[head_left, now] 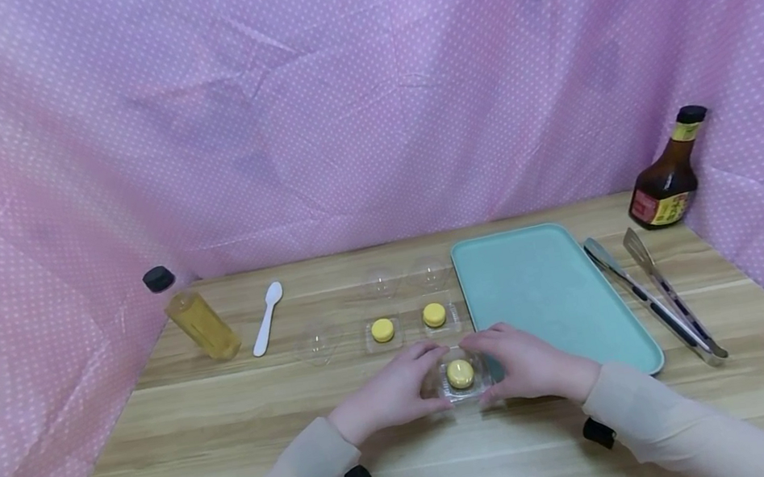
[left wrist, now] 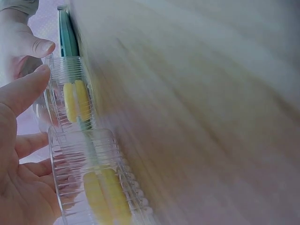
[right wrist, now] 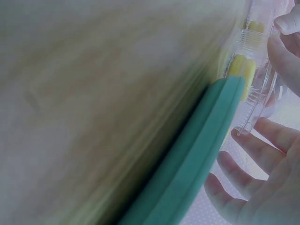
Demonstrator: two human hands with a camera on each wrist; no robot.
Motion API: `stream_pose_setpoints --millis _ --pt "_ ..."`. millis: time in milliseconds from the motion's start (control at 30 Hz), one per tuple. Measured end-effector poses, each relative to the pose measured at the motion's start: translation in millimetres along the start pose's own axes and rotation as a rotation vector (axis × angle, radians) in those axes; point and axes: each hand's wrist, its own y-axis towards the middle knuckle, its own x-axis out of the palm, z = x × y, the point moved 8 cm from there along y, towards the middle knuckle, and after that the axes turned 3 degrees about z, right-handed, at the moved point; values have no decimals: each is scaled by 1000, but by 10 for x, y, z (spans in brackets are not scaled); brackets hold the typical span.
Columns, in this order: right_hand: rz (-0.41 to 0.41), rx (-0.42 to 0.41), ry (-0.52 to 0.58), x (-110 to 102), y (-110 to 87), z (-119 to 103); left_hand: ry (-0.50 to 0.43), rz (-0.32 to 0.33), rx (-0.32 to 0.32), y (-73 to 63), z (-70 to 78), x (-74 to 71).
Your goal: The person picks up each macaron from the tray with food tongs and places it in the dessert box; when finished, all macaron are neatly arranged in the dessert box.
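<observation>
In the head view my left hand [head_left: 403, 386] and right hand [head_left: 527, 361] grip opposite sides of a clear plastic box [head_left: 448, 395], thumbs at its near corners and fingers at the far ones. A yellow macaron [head_left: 460, 374] sits inside, under a clear domed lid [left wrist: 40, 110] that shows in the left wrist view. The right wrist view has my right fingertips [right wrist: 239, 132] at the edge of the box. Just behind it on the table, two yellow macarons [head_left: 383, 330] [head_left: 434, 314] sit in clear bases with their domed lids [head_left: 381, 283] off.
Right of the hands lies a teal tray [head_left: 536, 290], its near left corner close by the right hand. Tongs [head_left: 669, 296] and a brown sauce bottle [head_left: 667, 182] are farther right. A white spoon [head_left: 267, 320] and a bottle of yellow liquid [head_left: 201, 322] stand out at the left.
</observation>
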Motion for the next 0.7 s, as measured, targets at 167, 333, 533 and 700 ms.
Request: stream_pose_setpoints --millis 167,333,533,700 --pt "10 0 3 6 1 -3 -11 -4 -10 29 -6 -7" --pt "15 1 -3 22 14 -7 -24 -11 -28 50 -33 5" --pt "16 -19 -3 -8 38 -30 -43 -14 -27 79 -38 0" --pt "-7 -28 5 -6 45 -35 -21 -28 -9 88 -35 6"
